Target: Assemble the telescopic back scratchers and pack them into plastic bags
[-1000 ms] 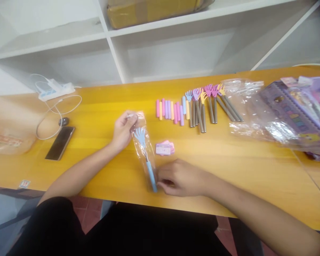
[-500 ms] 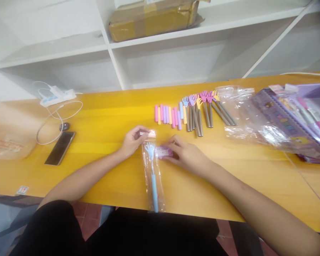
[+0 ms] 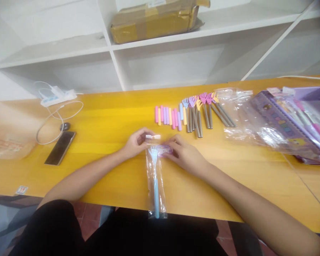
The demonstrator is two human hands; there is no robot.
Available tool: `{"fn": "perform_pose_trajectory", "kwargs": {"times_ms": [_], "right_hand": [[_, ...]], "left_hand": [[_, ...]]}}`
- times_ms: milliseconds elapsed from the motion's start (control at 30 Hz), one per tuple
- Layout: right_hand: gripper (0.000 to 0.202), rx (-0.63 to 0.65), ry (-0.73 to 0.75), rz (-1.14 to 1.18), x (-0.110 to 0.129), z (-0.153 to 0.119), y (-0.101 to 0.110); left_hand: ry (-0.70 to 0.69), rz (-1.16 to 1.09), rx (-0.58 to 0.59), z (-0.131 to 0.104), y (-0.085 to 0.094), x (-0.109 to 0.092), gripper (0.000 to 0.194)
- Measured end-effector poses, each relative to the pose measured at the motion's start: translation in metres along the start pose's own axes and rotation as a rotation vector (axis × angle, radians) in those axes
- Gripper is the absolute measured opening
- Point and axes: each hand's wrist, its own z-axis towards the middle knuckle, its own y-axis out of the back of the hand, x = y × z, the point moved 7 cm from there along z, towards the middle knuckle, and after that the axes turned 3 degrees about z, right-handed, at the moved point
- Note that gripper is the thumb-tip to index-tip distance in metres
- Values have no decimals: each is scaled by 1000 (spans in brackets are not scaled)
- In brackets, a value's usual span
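Note:
A clear plastic bag (image 3: 162, 199) lies at the table's front edge with a light blue back scratcher (image 3: 156, 193) inside, its claw end toward the shelf. My left hand (image 3: 136, 143) pinches the bag's top left corner, by the pinkish strip at its mouth. My right hand (image 3: 185, 154) is closed on a small purple printed card (image 3: 164, 150), which lies against the bag's upper right side, next to the claw. Whether the card is inside or over the bag I cannot tell.
Several coloured handle sleeves (image 3: 168, 116) and metal-stemmed back scratchers (image 3: 200, 115) lie behind my hands. To the right are clear bags (image 3: 237, 124) and a purple box (image 3: 285, 121). A phone (image 3: 60, 148), a cable (image 3: 40, 131) and a power strip (image 3: 59, 97) lie left.
The bag and back scratcher have shifted slightly right and toward me. My left hand has moved a little right with the bag's mouth. The card now sits closer across the bag's top.

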Motion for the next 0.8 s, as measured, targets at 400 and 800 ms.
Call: {"fn": "perform_pose_trajectory", "kwargs": {"times_ms": [400,800], "right_hand": [[17,-85,-122,232,-10,4,9],[53,-213,-411,965,-38,4,3]], "left_hand": [[25,-56,5,2,1,7,32],[-26,-12,22,2,3,8,30]]}}
